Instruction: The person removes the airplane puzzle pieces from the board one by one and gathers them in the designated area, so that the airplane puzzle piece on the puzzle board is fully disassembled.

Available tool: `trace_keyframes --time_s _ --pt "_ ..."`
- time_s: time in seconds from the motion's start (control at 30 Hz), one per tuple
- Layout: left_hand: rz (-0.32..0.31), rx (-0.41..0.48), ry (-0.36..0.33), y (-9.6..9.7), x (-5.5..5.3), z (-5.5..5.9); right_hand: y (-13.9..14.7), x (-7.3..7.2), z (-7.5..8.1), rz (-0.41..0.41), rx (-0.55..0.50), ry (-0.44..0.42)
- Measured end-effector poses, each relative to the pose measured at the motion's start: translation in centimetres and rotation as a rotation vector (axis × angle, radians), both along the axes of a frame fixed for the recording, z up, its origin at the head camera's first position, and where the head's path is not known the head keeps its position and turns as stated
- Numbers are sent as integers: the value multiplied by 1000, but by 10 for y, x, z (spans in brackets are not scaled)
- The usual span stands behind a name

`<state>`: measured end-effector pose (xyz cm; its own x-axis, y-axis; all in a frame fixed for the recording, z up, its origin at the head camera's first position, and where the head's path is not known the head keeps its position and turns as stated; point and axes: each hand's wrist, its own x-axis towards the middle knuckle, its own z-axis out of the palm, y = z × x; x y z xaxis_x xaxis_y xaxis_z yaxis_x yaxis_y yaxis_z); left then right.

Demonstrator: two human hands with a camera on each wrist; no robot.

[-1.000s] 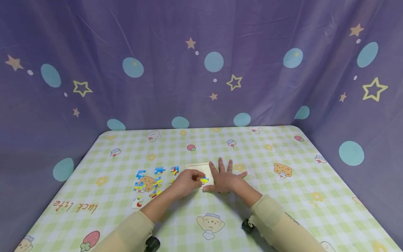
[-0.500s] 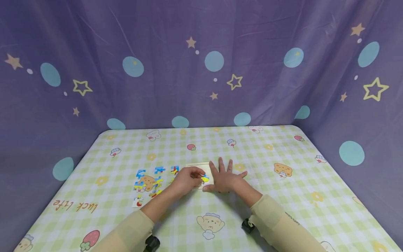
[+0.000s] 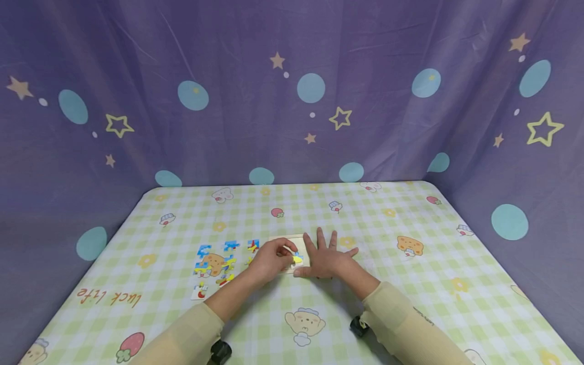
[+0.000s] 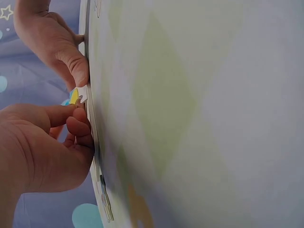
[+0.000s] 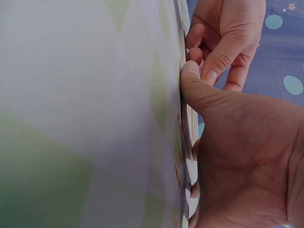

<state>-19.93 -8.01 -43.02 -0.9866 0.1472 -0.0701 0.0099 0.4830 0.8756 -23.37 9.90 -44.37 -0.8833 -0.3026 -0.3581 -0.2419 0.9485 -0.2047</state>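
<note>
In the head view my left hand reaches over a shallow pale wooden puzzle tray. Its thumb and index finger pinch a yellow, blue and white puzzle piece low in the tray's right part; the left wrist view shows the same puzzle piece at the fingertips. Whether the piece lies flat is hard to tell. My right hand rests with spread fingers along the tray's right edge, its thumb at the near corner. The left hand hides part of the tray's left side.
Several loose jigsaw pieces lie left of the tray, among them a blue piece, a red-and-white piece and a piece partly behind the left hand. A checked cloth covers the table; a purple curtain hangs behind.
The left fingers have shifted slightly within the tray, and the pinched piece has turned or moved a little, with more of it showing. The right hand keeps its place.
</note>
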Motion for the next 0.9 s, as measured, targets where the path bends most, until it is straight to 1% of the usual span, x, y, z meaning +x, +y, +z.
trace_keyframes --time_s 0.07,0.17,0.37,0.5,0.63,0.7,0.9 --pt "5 5 7 0 0 0 1 -1 -2 -4 -6 2" --pt "22 28 0 -1 -1 -1 1 -1 0 -12 -12 -6" --pt "64 109 -50 -3 -1 -2 -1 3 6 -11 -2 -23" --pt "83 165 -81 -5 0 0 -1 1 3 -3 3 -23" --pt "90 188 -88 -8 2 1 0 -2 -2 -3 -4 -8" --pt "96 195 -89 -10 3 2 0 -2 -2 -4 -2 -7" --pt "110 203 -88 -17 6 3 -1 4 7 -9 1 -7"
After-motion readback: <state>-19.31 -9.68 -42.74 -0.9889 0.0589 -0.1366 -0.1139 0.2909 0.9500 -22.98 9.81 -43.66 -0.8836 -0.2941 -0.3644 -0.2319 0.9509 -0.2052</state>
